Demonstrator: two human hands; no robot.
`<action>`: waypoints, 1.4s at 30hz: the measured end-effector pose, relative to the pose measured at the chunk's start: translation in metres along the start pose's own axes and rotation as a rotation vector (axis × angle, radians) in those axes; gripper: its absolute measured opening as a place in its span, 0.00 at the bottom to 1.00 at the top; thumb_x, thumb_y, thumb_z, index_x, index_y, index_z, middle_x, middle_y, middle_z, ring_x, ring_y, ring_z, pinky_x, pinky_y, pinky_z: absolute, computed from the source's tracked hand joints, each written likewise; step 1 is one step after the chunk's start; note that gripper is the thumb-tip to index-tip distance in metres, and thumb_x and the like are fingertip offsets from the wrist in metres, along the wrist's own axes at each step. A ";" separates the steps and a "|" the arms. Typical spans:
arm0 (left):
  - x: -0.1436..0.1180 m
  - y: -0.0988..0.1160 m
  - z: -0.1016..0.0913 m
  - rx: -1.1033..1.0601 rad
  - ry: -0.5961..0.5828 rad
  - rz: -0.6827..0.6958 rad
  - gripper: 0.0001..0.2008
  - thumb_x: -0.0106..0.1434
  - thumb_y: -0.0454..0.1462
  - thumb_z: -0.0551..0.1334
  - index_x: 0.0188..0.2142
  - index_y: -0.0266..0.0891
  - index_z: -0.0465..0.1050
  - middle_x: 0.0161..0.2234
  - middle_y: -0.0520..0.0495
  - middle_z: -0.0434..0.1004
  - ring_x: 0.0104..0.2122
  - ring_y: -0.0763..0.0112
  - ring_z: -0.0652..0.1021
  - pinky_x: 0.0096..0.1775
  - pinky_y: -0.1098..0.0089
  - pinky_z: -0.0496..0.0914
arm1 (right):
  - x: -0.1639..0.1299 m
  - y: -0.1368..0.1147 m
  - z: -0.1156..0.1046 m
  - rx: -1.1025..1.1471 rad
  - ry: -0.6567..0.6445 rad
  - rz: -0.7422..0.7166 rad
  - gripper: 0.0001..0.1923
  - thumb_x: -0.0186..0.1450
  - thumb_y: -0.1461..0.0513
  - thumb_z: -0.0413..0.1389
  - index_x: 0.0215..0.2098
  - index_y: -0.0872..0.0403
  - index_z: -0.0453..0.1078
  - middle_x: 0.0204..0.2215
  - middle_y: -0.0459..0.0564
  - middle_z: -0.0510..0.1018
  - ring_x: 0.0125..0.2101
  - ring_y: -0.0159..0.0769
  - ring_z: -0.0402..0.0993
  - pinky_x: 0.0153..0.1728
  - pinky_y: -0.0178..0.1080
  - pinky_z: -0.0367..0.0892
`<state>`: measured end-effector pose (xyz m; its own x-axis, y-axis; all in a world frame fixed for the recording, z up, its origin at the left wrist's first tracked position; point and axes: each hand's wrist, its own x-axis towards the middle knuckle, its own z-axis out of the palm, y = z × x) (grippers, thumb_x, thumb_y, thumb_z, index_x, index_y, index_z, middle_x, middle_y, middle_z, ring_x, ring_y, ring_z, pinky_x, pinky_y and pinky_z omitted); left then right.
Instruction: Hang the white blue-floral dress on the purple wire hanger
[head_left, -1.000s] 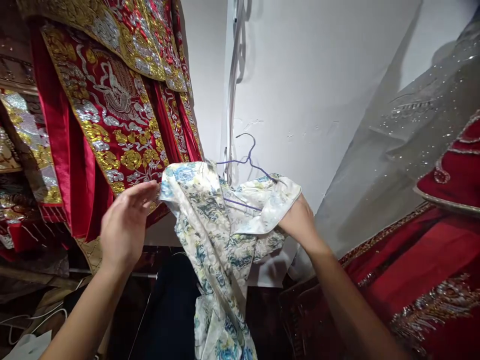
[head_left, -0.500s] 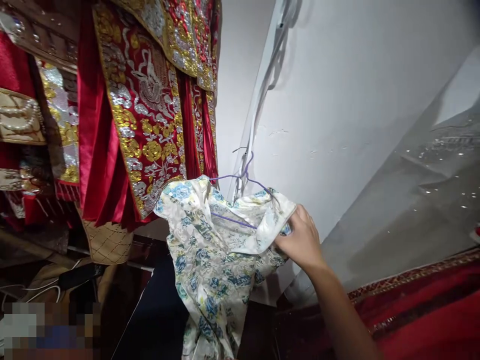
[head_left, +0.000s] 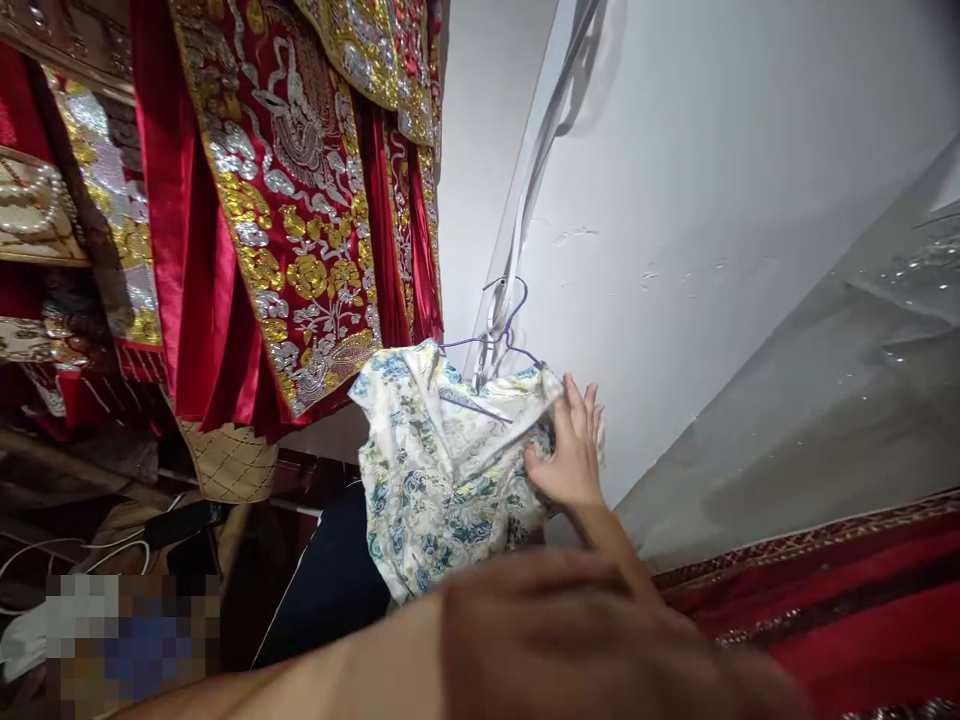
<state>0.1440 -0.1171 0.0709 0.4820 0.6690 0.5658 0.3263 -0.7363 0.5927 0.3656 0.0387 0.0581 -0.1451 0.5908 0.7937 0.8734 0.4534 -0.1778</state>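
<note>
A pale garment with blue and yellow flowers [head_left: 420, 480] hangs on a thin purple hanger [head_left: 517, 320], with its neckline facing me. My right hand [head_left: 568, 450] lies against the garment's right shoulder, fingers stretched upward and thumb spread apart on the cloth. Across the foreground stretches my left forearm, and my left hand [head_left: 600, 640] is a large blur below the right one. Its fingers are too smeared to read. The left hand and arm hide the garment's lower part. Whether the hanger's hook is caught on anything is unclear.
Red costumes with gold and silver embroidery [head_left: 300, 220] hang on the left. A white strap [head_left: 525, 190] runs down the white wall [head_left: 675, 150]. Clear plastic sheeting [head_left: 795, 400] and red fabric [head_left: 877, 610] are on the right. Cables and a dark object [head_left: 184, 522] lie lower left.
My left arm has come in across the foreground. The right hand's fingers have straightened from their hold on the collar. The garment sits slightly farther right, and the view has shifted.
</note>
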 end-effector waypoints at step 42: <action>-0.056 -0.136 0.123 -0.159 0.257 -0.401 0.12 0.71 0.38 0.54 0.29 0.41 0.58 0.29 0.51 0.59 0.29 0.70 0.65 0.33 0.70 0.59 | -0.057 -0.059 0.023 1.205 0.011 0.944 0.15 0.56 0.61 0.61 0.35 0.49 0.58 0.20 0.42 0.76 0.18 0.33 0.71 0.19 0.34 0.65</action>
<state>0.1726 -0.0672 -0.1116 0.1215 0.9144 0.3862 0.3073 -0.4046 0.8613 0.3118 -0.0060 0.0095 0.2371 0.9632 0.1264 -0.2439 0.1850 -0.9520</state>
